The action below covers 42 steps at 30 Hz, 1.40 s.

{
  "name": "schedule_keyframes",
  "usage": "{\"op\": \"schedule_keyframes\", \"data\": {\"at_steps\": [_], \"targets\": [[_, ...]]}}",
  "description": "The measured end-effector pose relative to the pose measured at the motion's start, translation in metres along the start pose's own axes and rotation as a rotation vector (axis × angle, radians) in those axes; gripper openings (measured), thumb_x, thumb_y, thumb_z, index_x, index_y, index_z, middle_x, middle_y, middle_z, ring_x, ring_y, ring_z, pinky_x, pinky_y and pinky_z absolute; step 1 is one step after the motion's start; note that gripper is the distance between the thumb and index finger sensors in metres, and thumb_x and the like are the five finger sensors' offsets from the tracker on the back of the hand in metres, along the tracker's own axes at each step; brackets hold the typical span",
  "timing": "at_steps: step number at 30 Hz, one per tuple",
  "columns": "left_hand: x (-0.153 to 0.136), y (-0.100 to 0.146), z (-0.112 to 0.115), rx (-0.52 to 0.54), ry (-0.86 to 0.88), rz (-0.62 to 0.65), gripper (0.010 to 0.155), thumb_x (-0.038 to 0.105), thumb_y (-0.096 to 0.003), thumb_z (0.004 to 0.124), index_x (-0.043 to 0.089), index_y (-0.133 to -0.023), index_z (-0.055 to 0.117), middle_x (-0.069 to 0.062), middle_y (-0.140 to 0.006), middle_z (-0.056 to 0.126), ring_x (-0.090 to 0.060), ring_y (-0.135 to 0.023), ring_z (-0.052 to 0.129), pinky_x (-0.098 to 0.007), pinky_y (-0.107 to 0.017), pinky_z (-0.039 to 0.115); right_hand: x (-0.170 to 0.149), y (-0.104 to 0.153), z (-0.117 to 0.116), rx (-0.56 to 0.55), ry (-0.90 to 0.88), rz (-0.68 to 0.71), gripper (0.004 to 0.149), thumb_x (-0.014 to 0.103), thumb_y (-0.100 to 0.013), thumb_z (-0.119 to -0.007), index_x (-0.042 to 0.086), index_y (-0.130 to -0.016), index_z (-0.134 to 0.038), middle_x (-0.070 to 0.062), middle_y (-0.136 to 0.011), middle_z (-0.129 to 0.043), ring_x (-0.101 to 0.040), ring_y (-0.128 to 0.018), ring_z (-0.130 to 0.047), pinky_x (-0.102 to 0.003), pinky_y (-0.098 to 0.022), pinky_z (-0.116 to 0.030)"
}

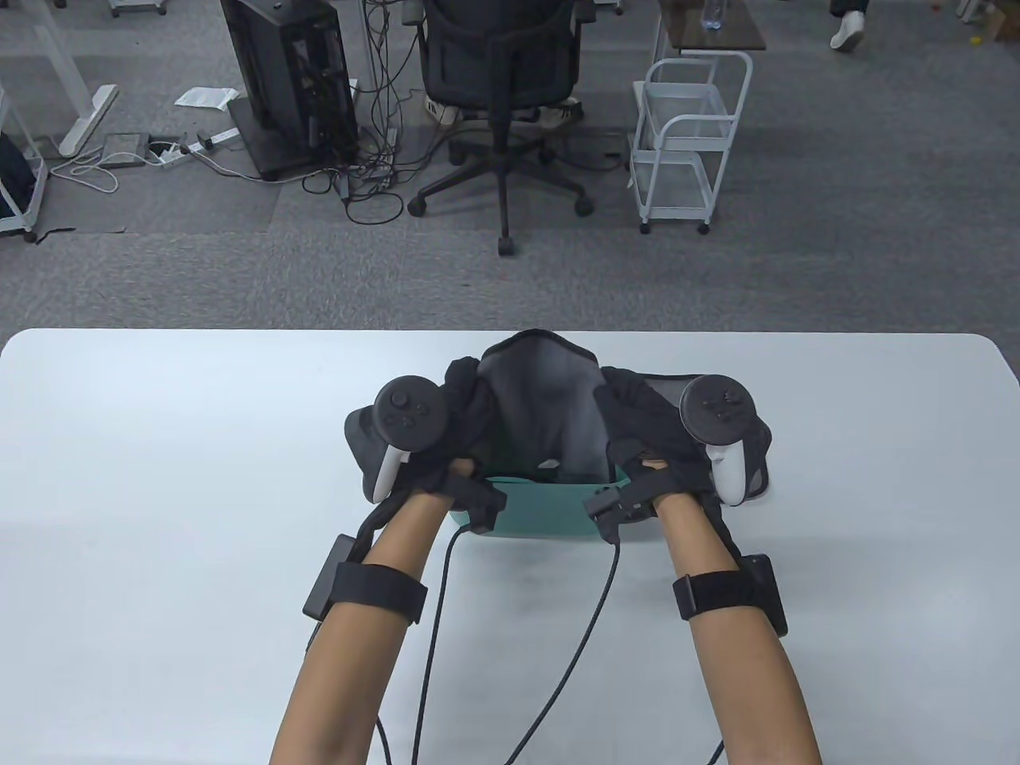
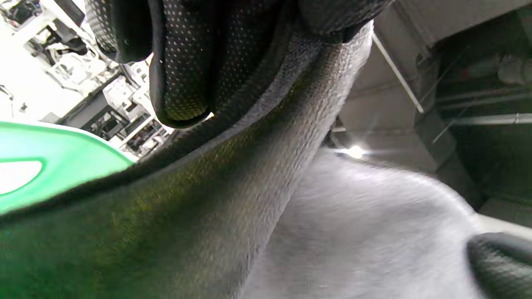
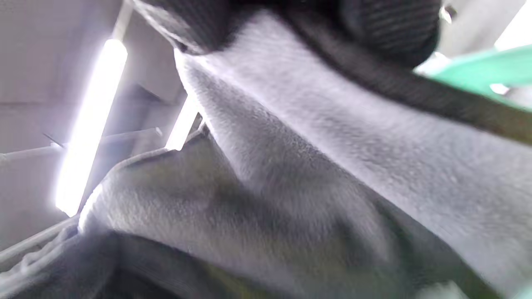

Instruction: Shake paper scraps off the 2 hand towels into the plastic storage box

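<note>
Towel [image 1: 542, 406], grey, is hanging over the teal box [image 1: 542, 510] at the bench [image 1: 159, 478] centre. Left hand [image 1: 458, 422] and right hand [image 1: 637, 430] are each gripping a top edge, fingers [image 2: 178, 62] curled round the cloth. Its long axis is running left to right, middle sagging boxward.

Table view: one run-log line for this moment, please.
left hand: grips grey hand towel | right hand: grips same towel | towel: held over green plastic storage box | scraps: not discernible
</note>
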<state>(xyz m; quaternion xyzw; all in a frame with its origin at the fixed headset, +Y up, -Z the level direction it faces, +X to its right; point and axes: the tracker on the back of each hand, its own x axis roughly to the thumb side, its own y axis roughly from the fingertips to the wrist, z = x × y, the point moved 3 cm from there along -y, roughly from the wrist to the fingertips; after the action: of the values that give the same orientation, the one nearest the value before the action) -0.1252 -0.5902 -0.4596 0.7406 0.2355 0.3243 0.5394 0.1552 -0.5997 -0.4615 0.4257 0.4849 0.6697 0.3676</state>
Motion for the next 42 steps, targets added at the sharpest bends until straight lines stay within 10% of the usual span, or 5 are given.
{"op": "schedule_keyframes", "data": {"at_steps": [7,10,13,15,42], "targets": [[0.009,0.001,-0.008,0.040,-0.034,0.008,0.046,0.039,-0.0554,0.062,0.014,-0.094,0.056,-0.005,-0.082,0.086,-0.038,-0.072,0.099,-0.054,-0.067,0.073,0.011,-0.004,0.003,-0.077,-0.187,-0.025,0.040,0.027,-0.057,-0.078,0.008,-0.091,-0.073,-0.020,-0.089,-0.089,-0.038,-0.059,-0.094,-0.048,-0.038,-0.080],[0.000,-0.003,-0.002,-0.026,-0.090,-0.070,0.046,0.037,-0.0527,0.066,0.012,-0.091,0.063,-0.008,-0.077,0.091,-0.041,-0.064,0.103,-0.056,-0.060,0.077,0.009,-0.006,-0.001,0.065,0.132,-0.069,0.040,0.030,-0.057,-0.076,0.011,-0.093,-0.072,-0.016,-0.092,-0.089,-0.037,-0.063,-0.095,-0.046,-0.040,-0.081],[0.000,0.001,-0.016,0.062,-0.005,-0.034,0.046,0.039,-0.0552,0.063,0.013,-0.093,0.059,-0.006,-0.081,0.087,-0.038,-0.070,0.100,-0.054,-0.066,0.073,0.012,-0.003,0.012,-0.103,-0.229,0.013,0.040,0.026,-0.057,-0.078,0.007,-0.091,-0.073,-0.021,-0.088,-0.089,-0.038,-0.058,-0.095,-0.047,-0.037,-0.080],[0.003,0.000,-0.010,-0.018,-0.022,-0.032,0.046,0.035,-0.0534,0.066,0.009,-0.091,0.062,-0.012,-0.078,0.089,-0.045,-0.065,0.100,-0.058,-0.062,0.073,0.003,-0.006,0.002,0.057,0.008,-0.086,0.040,0.026,-0.057,-0.078,0.007,-0.092,-0.073,-0.022,-0.090,-0.088,-0.040,-0.059,-0.094,-0.049,-0.038,-0.080],[0.036,0.078,-0.132,0.193,-0.036,0.246,0.046,0.039,-0.0534,0.067,0.012,-0.090,0.067,-0.010,-0.077,0.092,-0.043,-0.065,0.102,-0.057,-0.061,0.075,0.099,0.060,0.053,0.035,-0.101,0.255,0.040,0.030,-0.056,-0.080,0.009,-0.090,-0.077,-0.018,-0.082,-0.095,-0.034,-0.053,-0.098,-0.043,-0.033,-0.083]]}}
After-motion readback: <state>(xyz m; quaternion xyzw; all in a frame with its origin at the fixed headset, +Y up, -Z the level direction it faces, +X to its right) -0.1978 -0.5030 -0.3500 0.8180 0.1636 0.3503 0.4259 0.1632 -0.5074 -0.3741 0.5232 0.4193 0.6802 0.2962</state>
